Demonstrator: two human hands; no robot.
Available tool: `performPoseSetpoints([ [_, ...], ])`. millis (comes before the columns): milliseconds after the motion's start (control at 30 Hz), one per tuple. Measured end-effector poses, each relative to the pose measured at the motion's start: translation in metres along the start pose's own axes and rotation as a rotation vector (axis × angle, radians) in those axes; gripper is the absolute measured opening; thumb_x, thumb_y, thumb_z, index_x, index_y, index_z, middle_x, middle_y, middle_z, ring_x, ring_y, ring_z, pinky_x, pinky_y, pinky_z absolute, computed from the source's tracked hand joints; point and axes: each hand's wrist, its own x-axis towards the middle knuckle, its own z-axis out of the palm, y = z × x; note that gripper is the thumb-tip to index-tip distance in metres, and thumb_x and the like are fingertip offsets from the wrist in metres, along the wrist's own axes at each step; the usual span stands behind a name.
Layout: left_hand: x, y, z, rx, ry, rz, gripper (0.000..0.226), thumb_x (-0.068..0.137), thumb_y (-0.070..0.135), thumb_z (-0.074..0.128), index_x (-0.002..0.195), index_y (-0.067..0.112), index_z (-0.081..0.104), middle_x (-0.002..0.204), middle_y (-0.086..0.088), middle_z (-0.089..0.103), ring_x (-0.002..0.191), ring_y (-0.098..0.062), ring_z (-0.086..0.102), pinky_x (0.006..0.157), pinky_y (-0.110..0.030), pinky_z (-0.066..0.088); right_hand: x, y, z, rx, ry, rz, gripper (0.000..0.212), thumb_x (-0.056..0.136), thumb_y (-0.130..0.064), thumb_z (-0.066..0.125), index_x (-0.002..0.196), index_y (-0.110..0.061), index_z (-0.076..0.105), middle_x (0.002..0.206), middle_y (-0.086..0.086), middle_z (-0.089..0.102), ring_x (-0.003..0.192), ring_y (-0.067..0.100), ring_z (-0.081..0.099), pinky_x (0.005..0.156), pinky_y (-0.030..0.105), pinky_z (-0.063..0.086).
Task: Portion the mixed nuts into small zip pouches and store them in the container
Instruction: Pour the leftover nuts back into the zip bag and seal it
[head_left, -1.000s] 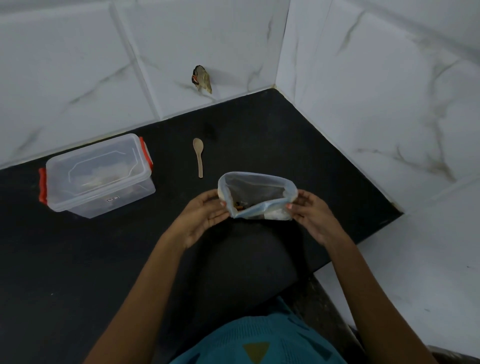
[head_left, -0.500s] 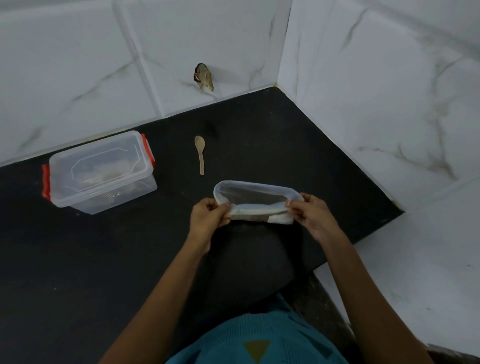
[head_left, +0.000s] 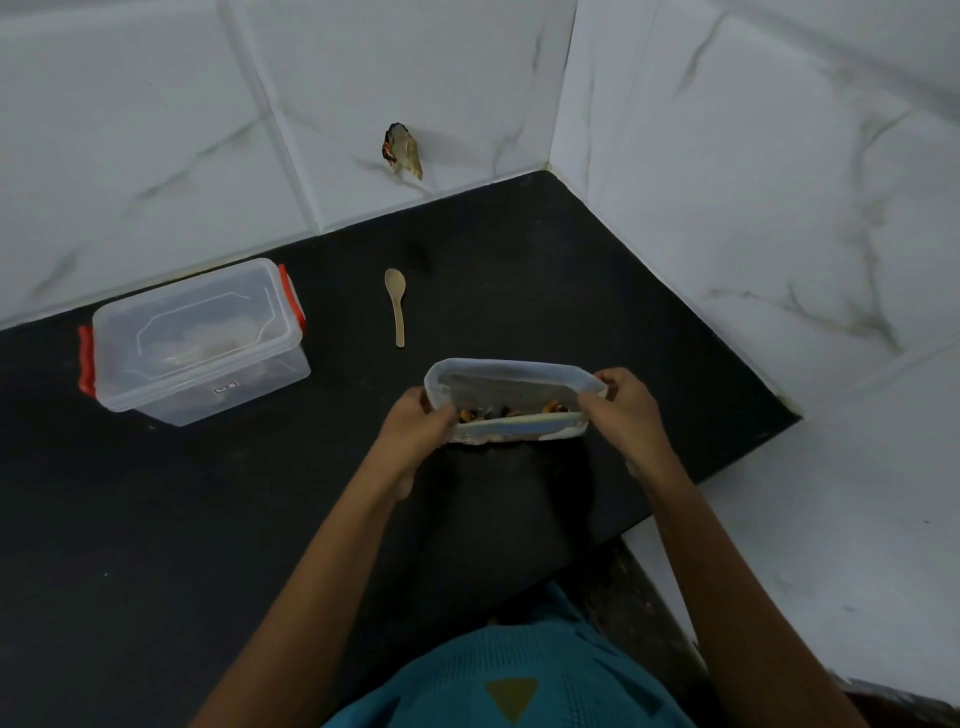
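At the near edge of the counter (head_left: 156, 519), the nut bag (head_left: 511, 379) is pinched at both ends by the left hand (head_left: 415, 431) and right hand (head_left: 626, 410), and its mouth, flattened a moment ago, is pulled open, exposing the mixed nuts (head_left: 498, 413) for portioning.

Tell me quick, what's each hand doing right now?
Left hand: closed, pinching the left end of the open nut bag.
Right hand: closed, pinching the bag's right end.

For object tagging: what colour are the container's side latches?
Orange-red latches, clearest in the head view.
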Motion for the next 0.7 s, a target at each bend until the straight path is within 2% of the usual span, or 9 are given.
performPoseSetpoints([
  [100, -0.003, 0.003, -0.007, -0.048, -0.05, -0.021, 0.029, 0.092, 0.024, 0.054, 0.119, 0.015, 0.049, 0.107, -0.007, 0.059, 0.099, -0.019, 0.06, 0.076, -0.026, 0.052, 0.0, 0.001, -0.002, -0.084, 0.023, -0.043, 0.031, 0.09, -0.019, 0.054, 0.12, -0.017, 0.05, 0.103, -0.001, 0.051, 0.086, 0.008, 0.05, 0.07, 0.022, 0.041],
  [167, -0.002, 0.004, -0.013, 0.026, -0.015, 0.034, 0.021, 0.092, 0.027, 0.052, 0.11, 0.015, 0.053, 0.098, -0.003, 0.06, 0.088, -0.012, 0.06, 0.065, -0.02, 0.048, 0.0, 0.002, -0.005, -0.093, 0.045, -0.071, 0.026, 0.09, -0.019, 0.054, 0.116, -0.017, 0.053, 0.103, 0.0, 0.053, 0.083, 0.006, 0.051, 0.066, 0.019, 0.04],
  [267, 0.002, 0.002, -0.019, 0.166, 0.087, 0.132, 0.014, 0.092, 0.025, 0.053, 0.1, 0.015, 0.06, 0.094, -0.001, 0.061, 0.082, -0.008, 0.058, 0.063, -0.019, 0.045, 0.001, -0.001, -0.009, -0.024, 0.043, -0.081, 0.019, 0.09, -0.015, 0.054, 0.109, -0.014, 0.059, 0.099, -0.001, 0.056, 0.079, 0.004, 0.052, 0.064, 0.016, 0.041],
  [367, 0.001, 0.008, -0.02, -0.082, 0.036, 0.028, 0.012, 0.093, 0.025, 0.052, 0.093, 0.015, 0.059, 0.093, -0.004, 0.063, 0.083, -0.012, 0.062, 0.063, -0.021, 0.049, 0.002, -0.003, -0.013, 0.201, 0.011, 0.041, 0.019, 0.092, -0.013, 0.05, 0.108, -0.013, 0.06, 0.103, 0.004, 0.061, 0.089, 0.011, 0.058, 0.072, 0.021, 0.047],
  [500, -0.002, 0.011, -0.022, -0.513, -0.112, -0.185, 0.017, 0.096, 0.018, 0.046, 0.097, 0.009, 0.06, 0.084, -0.008, 0.065, 0.078, -0.017, 0.064, 0.063, -0.025, 0.057, 0.0, 0.001, -0.02, 0.52, -0.092, 0.266, 0.015, 0.092, -0.008, 0.049, 0.099, -0.009, 0.061, 0.1, 0.009, 0.064, 0.089, 0.015, 0.061, 0.072, 0.024, 0.049],
  [600, -0.003, 0.005, -0.025, -0.613, -0.223, -0.232, 0.016, 0.094, 0.012, 0.046, 0.09, 0.009, 0.061, 0.074, -0.006, 0.07, 0.066, -0.014, 0.069, 0.06, -0.023, 0.057, -0.002, 0.002, -0.023, 0.662, -0.203, 0.382, 0.014, 0.091, -0.012, 0.052, 0.1, -0.009, 0.062, 0.097, 0.007, 0.064, 0.086, 0.014, 0.059, 0.069, 0.025, 0.048],
  [700, -0.002, 0.002, -0.028, -0.656, -0.281, -0.231, 0.014, 0.093, 0.011, 0.048, 0.092, 0.01, 0.062, 0.077, -0.005, 0.072, 0.068, -0.011, 0.07, 0.063, -0.021, 0.057, 0.001, 0.003, -0.024, 0.695, -0.279, 0.452, 0.01, 0.09, -0.019, 0.054, 0.094, -0.015, 0.063, 0.095, 0.006, 0.063, 0.09, 0.016, 0.058, 0.078, 0.027, 0.046],
])
